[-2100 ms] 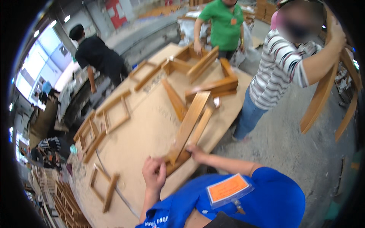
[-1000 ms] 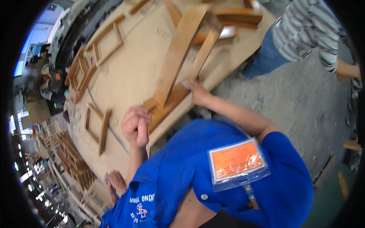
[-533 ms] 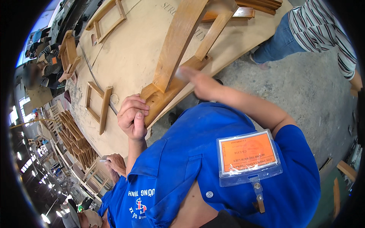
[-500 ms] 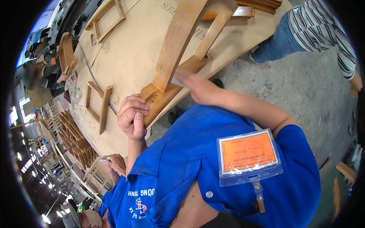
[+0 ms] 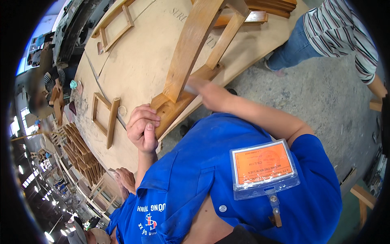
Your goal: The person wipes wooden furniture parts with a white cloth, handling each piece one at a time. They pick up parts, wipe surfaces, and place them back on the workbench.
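Observation:
A brown wooden frame (image 5: 187,53), with a broad upright and a thinner bar rising from its base rail, stands along the near edge of the table. My left hand (image 5: 143,127) has its fingers curled over the rail's near-left end. Pressed to the rail near the foot of the broad upright, my right hand (image 5: 212,94) grips a flat greyish sheet (image 5: 192,86). Motion smears that hand and the sheet, so its exact kind is unclear.
Smaller wooden frames (image 5: 109,118) lie on the board-topped table (image 5: 134,61), with more pieces stacked at its far right. A person in a striped shirt (image 5: 337,34) stands to the right. Another person's hand (image 5: 125,179) shows at lower left, near stacked wooden frames (image 5: 81,154).
My right hand has shifted slightly along the rail with the sheet; my left keeps its place. At far left, another person's wooden piece has moved away from the table, and a teal scrap now shows.

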Action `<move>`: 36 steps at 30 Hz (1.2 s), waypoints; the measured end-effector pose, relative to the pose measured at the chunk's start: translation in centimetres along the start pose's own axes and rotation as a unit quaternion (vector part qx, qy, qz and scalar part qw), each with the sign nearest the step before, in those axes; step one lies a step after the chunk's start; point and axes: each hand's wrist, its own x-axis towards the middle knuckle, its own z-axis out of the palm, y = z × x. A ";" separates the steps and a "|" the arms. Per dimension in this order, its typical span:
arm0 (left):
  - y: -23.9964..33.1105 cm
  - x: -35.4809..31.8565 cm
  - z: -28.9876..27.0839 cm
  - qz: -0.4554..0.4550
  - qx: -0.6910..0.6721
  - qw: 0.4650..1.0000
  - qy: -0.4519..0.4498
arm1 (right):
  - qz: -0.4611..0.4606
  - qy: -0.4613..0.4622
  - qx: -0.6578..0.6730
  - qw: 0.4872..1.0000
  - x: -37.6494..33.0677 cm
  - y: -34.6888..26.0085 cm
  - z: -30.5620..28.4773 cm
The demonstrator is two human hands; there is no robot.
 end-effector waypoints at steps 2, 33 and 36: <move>0.1 0.2 0.0 -0.012 0.009 1.000 0.005 | 0.114 -0.005 -0.013 0.993 1.8 2.9 -1.5; 1.4 3.0 0.6 0.038 -0.004 0.999 0.018 | -0.102 0.034 0.020 0.994 -0.2 2.9 -1.2; 1.2 3.3 0.7 0.038 -0.006 0.999 0.015 | 0.173 -0.022 -0.011 0.985 0.8 4.4 -3.4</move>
